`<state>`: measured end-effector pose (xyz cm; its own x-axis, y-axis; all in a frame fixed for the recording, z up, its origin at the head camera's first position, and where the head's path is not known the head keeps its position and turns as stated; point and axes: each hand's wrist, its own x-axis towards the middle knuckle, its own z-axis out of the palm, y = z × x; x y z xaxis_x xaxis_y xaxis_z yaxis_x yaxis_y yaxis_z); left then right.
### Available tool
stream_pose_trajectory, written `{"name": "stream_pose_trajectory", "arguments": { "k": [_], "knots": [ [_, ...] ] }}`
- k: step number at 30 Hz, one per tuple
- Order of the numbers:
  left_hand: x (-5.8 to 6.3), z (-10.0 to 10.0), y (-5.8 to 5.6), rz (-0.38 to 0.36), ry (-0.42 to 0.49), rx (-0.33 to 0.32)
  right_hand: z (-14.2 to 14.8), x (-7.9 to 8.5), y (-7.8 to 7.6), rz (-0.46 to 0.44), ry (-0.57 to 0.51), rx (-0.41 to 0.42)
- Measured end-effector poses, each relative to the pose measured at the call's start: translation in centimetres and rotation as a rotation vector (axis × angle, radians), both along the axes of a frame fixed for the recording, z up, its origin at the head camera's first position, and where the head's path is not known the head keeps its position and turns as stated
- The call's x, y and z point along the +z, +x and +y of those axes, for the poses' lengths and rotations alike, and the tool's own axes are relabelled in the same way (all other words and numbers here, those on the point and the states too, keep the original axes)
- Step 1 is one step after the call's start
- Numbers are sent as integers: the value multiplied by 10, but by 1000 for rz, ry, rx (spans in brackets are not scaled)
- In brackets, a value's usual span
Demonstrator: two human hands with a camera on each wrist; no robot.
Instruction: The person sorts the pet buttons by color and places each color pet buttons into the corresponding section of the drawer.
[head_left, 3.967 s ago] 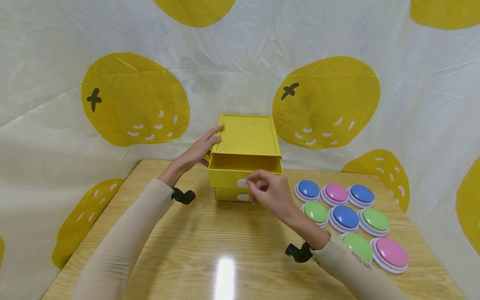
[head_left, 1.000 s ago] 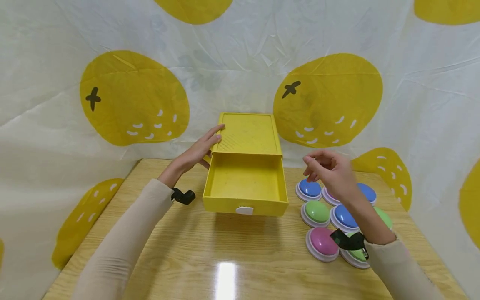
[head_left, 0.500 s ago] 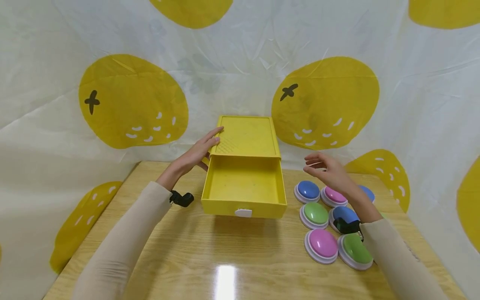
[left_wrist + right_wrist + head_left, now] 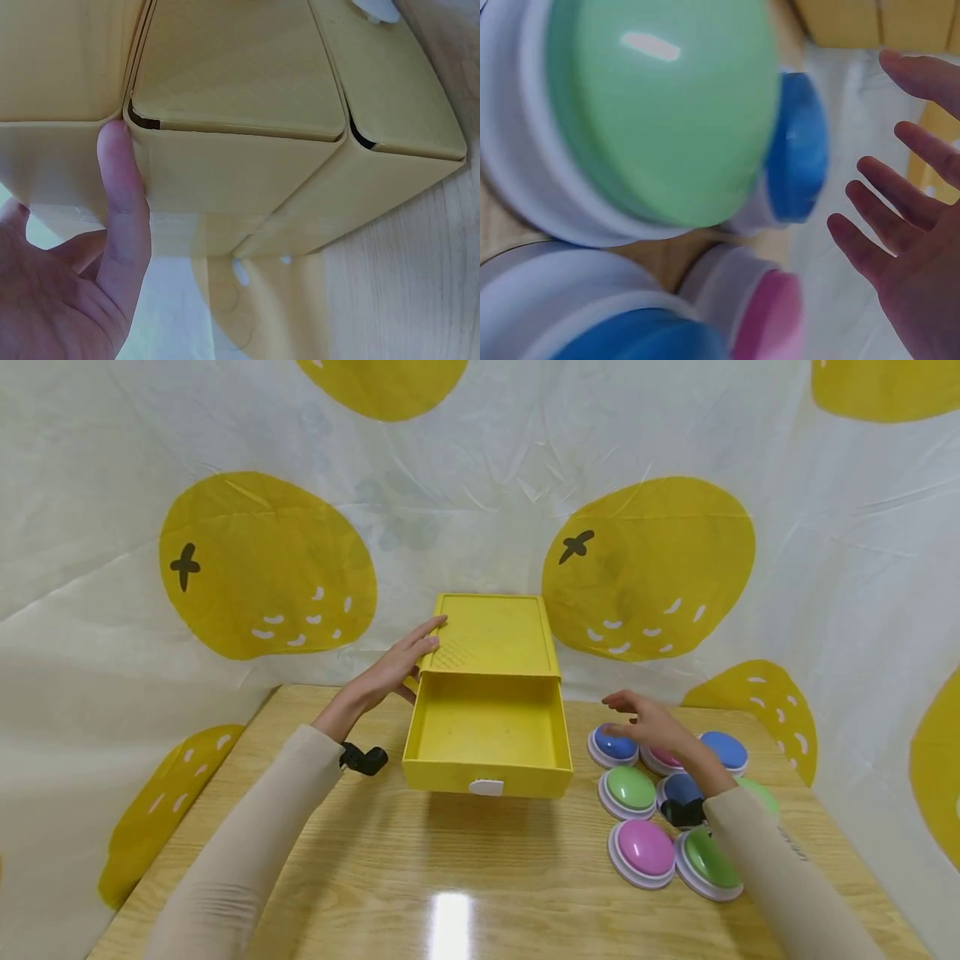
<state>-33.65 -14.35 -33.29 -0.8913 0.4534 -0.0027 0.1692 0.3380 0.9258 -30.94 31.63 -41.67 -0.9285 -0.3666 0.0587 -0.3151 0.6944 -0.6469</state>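
A yellow drawer box (image 4: 495,631) stands against the backdrop, its top drawer (image 4: 491,727) pulled far out with a white tab (image 4: 486,787) on its front. My left hand (image 4: 397,664) rests on the box's left top edge; in the left wrist view its straight finger (image 4: 124,195) lies against the yellow side wall. My right hand (image 4: 651,725) hovers over the back of a group of push buttons, fingers spread and holding nothing. Nearest its fingertips is a blue button (image 4: 617,748). In the right wrist view, a large green button (image 4: 667,112) fills the left side.
More buttons on white bases stand on the wooden table (image 4: 360,868), among them a green one (image 4: 630,787), a pink one (image 4: 647,847) and a blue one (image 4: 724,748). My right forearm hides some. Behind hangs a white fruit-print cloth (image 4: 465,477).
Four seconds ago my right hand pinched the top drawer's tab; the drawer has since come out further. That hand let go, moved right, and lately lowered with fingers spreading. My left hand stayed.
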Motion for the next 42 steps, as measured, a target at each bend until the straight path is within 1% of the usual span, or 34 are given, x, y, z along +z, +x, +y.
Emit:
{"name": "stream_pose_trajectory", "arguments": {
  "k": [4, 7, 14, 16, 18, 23, 25, 36, 39, 42],
  "knots": [
    [0, 0, -1, 1, -12, 0, 2, -10, -2, -41, 22, 11],
    [-1, -1, -2, -1, -15, 3, 1, -13, -1, -59, 35, 29],
    [-1, 0, -2, 1, -1, 9, 2, -16, 1, -45, 55, 85],
    [-1, -1, -2, 0, 2, 6, 3, -17, 1, -49, 50, 85],
    [0, -1, -2, 1, 4, 3, 3, -16, 2, -72, 52, 73],
    [2, -1, -1, 3, 8, 6, 3, -14, 4, -142, 93, 40],
    [3, -1, -1, 5, 10, 8, 3, -14, 4, -150, 104, 42],
    [-2, -1, -1, -5, 3, 0, 9, -23, 9, -81, 117, 84],
    [-2, 0, -1, -8, 9, -3, 10, -23, 10, -82, 116, 62],
    [-2, 0, 0, -6, 8, -3, 11, -22, 10, -63, 120, 48]
  ]
}}
